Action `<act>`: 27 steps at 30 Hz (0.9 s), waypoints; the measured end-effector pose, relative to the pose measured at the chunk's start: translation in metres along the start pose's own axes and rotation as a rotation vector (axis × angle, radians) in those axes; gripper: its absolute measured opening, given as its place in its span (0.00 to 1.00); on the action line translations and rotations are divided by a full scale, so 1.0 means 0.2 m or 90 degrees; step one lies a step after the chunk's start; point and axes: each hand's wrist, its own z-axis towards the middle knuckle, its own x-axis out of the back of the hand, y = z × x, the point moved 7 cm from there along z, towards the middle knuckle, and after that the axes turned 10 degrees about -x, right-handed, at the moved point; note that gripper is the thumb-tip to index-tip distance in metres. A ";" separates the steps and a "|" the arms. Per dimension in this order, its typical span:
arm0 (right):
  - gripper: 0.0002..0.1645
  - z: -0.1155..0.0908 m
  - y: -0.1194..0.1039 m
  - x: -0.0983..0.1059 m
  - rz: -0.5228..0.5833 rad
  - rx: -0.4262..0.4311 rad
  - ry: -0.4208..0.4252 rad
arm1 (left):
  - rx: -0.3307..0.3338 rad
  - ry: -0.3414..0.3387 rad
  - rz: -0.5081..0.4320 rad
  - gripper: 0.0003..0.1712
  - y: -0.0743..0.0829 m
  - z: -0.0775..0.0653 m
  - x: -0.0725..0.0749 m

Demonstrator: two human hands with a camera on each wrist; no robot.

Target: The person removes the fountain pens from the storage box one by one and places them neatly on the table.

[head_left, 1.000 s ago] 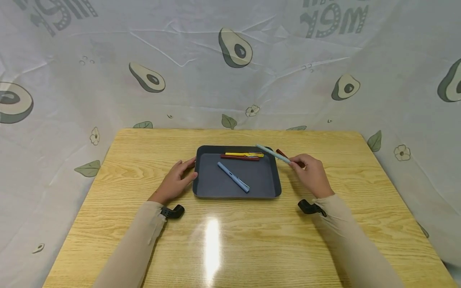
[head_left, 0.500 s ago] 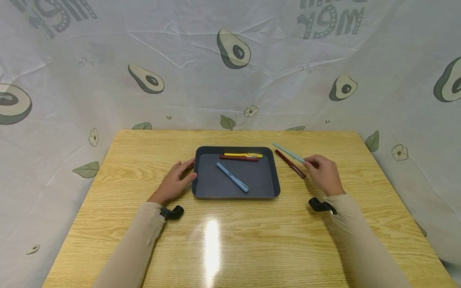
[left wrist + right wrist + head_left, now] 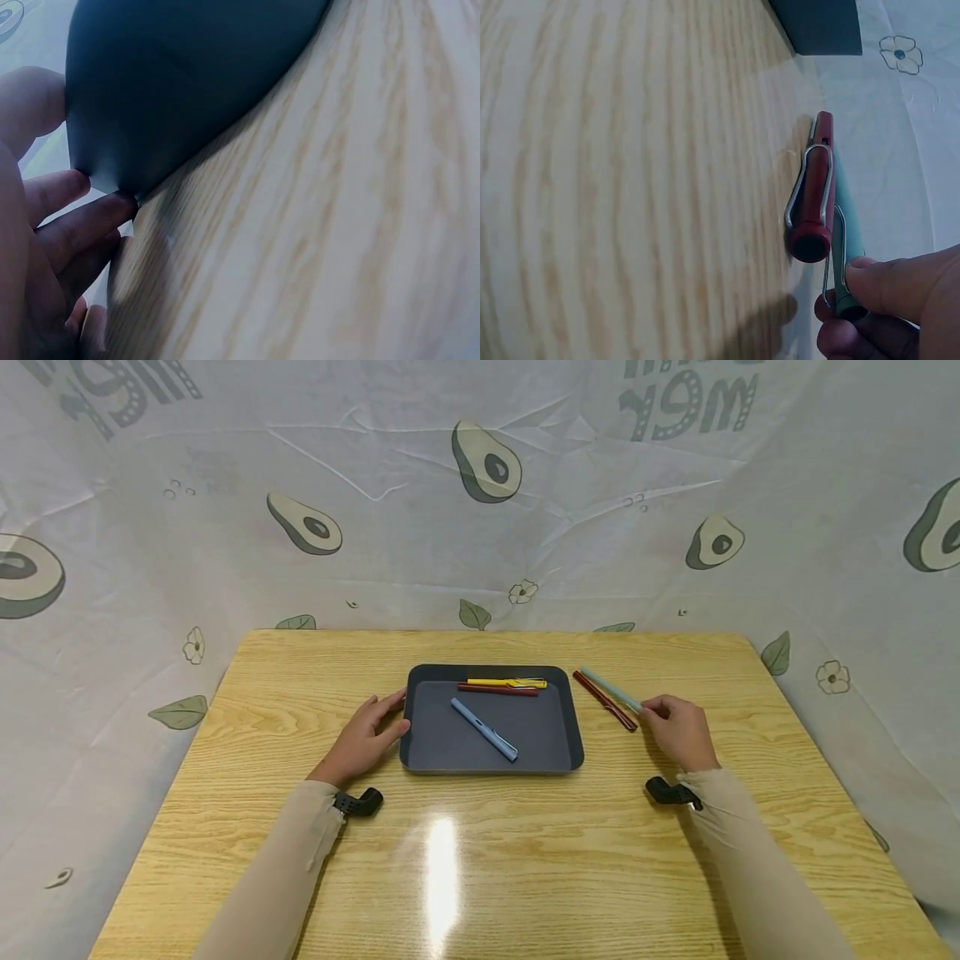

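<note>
My right hand [image 3: 681,732] pinches a pale green pen [image 3: 609,687] by its clip end, between thumb and fingers. Close beside it on the table lies a dark red pen [image 3: 604,701], roughly parallel; in the right wrist view this red pen [image 3: 814,191] partly covers the green one. A dark grey tray [image 3: 431,747] holds a yellow pen [image 3: 487,681], another dark red pen [image 3: 491,690] just in front of it, and a light blue pen [image 3: 480,727] lying slantwise. My left hand [image 3: 363,739] touches the tray's left side with extended fingertips, seen against its outer wall [image 3: 172,90].
All this stands on a light wooden table [image 3: 525,860]. A white cloth [image 3: 405,527] with avocado prints hangs behind the table and along its sides. Each wrist wears a black strap with a camera mount.
My right hand has carried the green pen from over the tray's right rim to the right, then lowered it beside the red pen on the table. The left hand stays at the tray.
</note>
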 end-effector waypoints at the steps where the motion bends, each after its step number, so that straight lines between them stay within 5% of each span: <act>1: 0.10 0.00 0.00 -0.01 0.000 0.000 -0.003 | 0.000 0.000 0.001 0.37 0.00 0.00 0.00; 27: 0.17 0.00 -0.01 -0.01 -0.004 -0.038 -0.038 | 0.013 -0.006 -0.005 0.38 0.00 0.00 0.01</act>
